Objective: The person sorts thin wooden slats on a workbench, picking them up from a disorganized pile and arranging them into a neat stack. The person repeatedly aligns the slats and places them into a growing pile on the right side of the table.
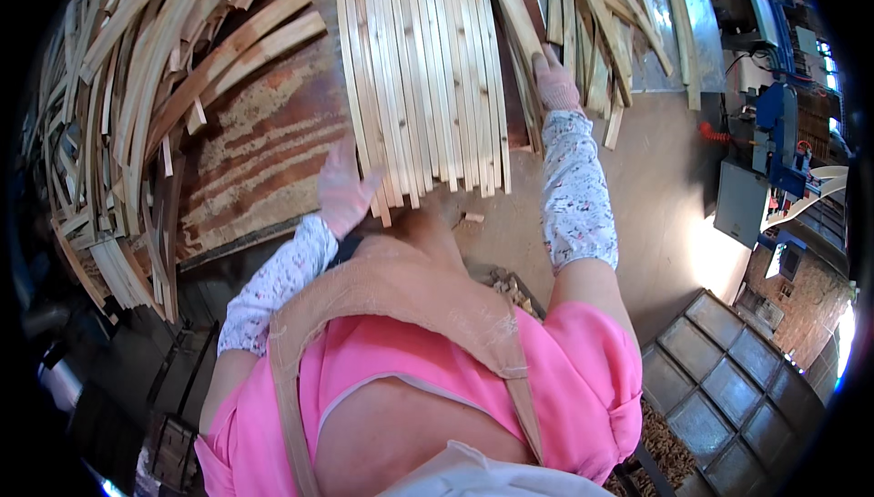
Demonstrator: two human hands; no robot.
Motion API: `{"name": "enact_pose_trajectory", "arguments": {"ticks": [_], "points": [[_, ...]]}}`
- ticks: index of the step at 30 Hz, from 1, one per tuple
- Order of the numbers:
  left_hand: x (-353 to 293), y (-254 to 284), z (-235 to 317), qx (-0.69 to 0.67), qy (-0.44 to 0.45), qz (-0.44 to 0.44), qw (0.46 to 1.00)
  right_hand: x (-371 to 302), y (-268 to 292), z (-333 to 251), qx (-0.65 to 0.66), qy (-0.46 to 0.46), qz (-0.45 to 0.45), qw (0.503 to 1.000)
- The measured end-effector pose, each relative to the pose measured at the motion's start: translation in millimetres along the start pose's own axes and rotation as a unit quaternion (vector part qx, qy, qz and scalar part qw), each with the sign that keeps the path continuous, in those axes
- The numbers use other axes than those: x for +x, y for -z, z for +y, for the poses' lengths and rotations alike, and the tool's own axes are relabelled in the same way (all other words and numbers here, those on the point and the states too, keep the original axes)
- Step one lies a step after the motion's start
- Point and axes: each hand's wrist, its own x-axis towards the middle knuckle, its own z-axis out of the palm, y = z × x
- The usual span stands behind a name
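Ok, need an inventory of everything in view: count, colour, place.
strip row: over a dozen, pale wood, top centre, side by side
left pile: many strips, pale to brown, upper left
right-hand strips: several, pale, upper right
worn board: one, stained brown, left of the row
offcut: one, pale, below the row
coiled hose: one, red, right
machinery: count unclear, partly blue, right
box: one, grey, right
gridded panel: one, grey, lower right
apron: one, tan, centre
shirt: one, pink, below centre
sleeves: two, white patterned, on forearms
left hand: one, pinkish covering, beside the row
right hand: one, pinkish covering, at a strip's lower end
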Motion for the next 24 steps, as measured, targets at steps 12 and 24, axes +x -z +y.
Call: {"name": "enact_pose_trajectory", "arguments": {"ticks": [12, 24], "points": [[29, -18, 2, 0.036, 0.109, -0.027, 0.993, -21, -11, -41, 0.039, -0.048, -0.043, 0.997], [28, -16, -2, 0.071, 0.143, -0.062, 0.985, -34, 9, -48, 0.146, -0.035, -0.025, 0.988]]}}
